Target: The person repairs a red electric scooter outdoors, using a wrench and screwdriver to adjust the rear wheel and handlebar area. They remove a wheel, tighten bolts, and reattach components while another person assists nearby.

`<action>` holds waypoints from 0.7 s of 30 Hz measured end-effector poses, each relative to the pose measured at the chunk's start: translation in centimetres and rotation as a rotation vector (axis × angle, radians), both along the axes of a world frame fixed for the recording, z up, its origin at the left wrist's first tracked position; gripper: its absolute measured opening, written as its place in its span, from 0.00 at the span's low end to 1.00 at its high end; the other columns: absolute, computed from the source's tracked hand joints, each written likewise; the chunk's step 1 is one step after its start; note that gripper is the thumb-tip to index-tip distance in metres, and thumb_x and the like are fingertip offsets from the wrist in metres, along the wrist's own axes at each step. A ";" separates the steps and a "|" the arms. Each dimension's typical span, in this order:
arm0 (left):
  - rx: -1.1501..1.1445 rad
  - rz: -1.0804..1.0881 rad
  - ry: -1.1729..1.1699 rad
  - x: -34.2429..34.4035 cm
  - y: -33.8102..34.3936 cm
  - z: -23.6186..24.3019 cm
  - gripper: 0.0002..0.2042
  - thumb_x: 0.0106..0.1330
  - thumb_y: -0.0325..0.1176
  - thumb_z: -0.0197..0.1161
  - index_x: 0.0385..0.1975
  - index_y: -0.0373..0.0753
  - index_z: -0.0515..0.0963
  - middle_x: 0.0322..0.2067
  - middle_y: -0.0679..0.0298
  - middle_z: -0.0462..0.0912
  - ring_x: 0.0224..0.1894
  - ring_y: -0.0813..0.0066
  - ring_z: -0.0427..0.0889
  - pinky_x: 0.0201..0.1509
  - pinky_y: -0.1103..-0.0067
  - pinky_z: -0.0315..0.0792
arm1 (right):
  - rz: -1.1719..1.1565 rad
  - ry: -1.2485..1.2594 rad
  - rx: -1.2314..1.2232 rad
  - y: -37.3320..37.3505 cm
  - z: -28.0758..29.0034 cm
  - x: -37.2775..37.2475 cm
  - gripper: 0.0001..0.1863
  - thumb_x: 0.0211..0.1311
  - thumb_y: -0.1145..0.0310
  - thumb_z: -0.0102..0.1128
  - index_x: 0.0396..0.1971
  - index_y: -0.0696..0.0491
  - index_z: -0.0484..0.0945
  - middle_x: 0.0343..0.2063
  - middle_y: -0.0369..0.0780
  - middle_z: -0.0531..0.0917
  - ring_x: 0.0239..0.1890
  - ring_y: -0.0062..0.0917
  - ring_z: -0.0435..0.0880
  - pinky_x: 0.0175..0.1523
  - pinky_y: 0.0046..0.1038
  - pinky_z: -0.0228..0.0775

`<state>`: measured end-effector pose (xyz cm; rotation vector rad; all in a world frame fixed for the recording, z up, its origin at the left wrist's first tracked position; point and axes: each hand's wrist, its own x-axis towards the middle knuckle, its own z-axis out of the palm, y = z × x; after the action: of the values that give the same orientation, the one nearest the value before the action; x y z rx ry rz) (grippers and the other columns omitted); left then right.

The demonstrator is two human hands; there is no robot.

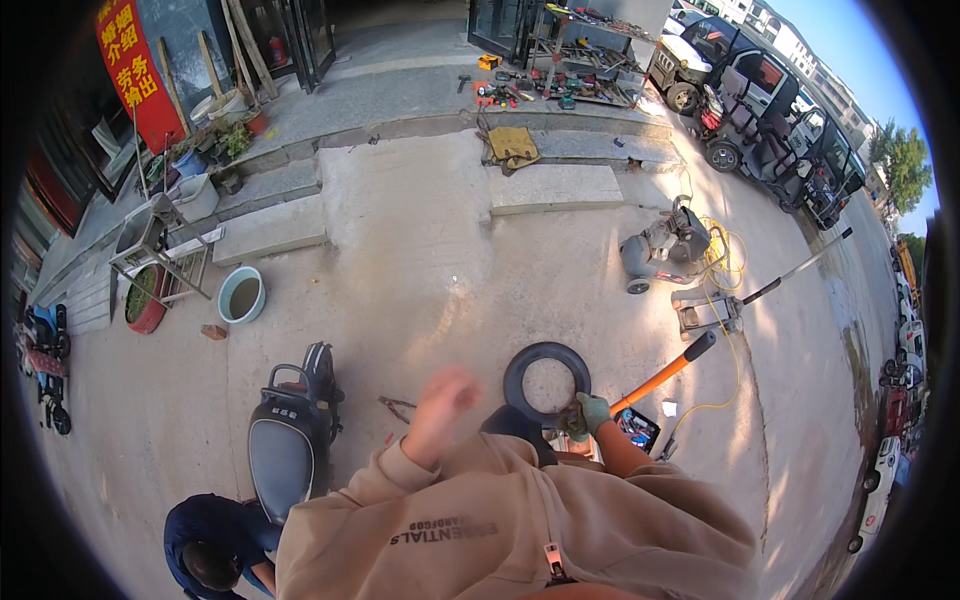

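Note:
My bare left hand (446, 400) is raised in front of my body, above the concrete ground. Motion blur smears its fingers. My right hand (590, 412) wears a grey-green glove with dark fingers. Its fingers are curled at the lower right edge of a black tyre (516, 376), which lies flat on the ground. What they grip is too small to make out. An orange bar with a black grip (660, 378) slants up just right of that hand. Beside my right forearm sits an open tool case (637, 428), partly hidden by my arm.
A scooter (284, 450) stands at left, with a person in dark clothes (215, 550) crouching beside it. A water bucket (242, 295) is farther left. A compressor (668, 245), yellow hose (737, 345) and floor jack (706, 313) are at right. Steps (556, 188) and scattered tools (515, 90) lie beyond.

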<state>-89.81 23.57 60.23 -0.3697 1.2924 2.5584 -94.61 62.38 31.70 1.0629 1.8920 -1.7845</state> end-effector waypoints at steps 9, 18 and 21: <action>-0.080 -0.307 -0.124 -28.1 6.1 -3.1 0.07 0.75 0.35 0.53 0.40 0.41 0.76 0.37 0.66 0.84 0.37 0.81 0.79 0.46 0.80 0.75 | -0.531 0.032 -0.445 3.3 2.9 -20.9 0.11 0.70 0.60 0.52 0.30 0.50 0.74 0.25 0.40 0.79 0.20 0.31 0.74 0.26 0.35 0.72; -0.197 -0.155 -0.081 -55.5 10.8 -4.2 0.12 0.75 0.38 0.53 0.52 0.41 0.72 0.50 0.60 0.80 0.48 0.71 0.79 0.50 0.72 0.75 | -0.034 0.243 -0.979 -8.4 25.2 -57.4 0.16 0.73 0.56 0.53 0.44 0.55 0.76 0.33 0.42 0.83 0.31 0.32 0.83 0.32 0.27 0.76; -0.001 -0.151 -0.121 -63.9 12.3 -5.8 0.19 0.74 0.39 0.53 0.59 0.39 0.65 0.53 0.58 0.74 0.51 0.60 0.79 0.49 0.67 0.77 | 0.149 0.256 -0.984 -10.8 28.8 -65.6 0.16 0.73 0.55 0.54 0.45 0.54 0.76 0.31 0.40 0.84 0.27 0.29 0.84 0.30 0.26 0.77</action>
<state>-153.74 35.90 54.38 -0.4046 1.2292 2.3721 -160.19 51.60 60.52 0.3298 0.8845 -2.3886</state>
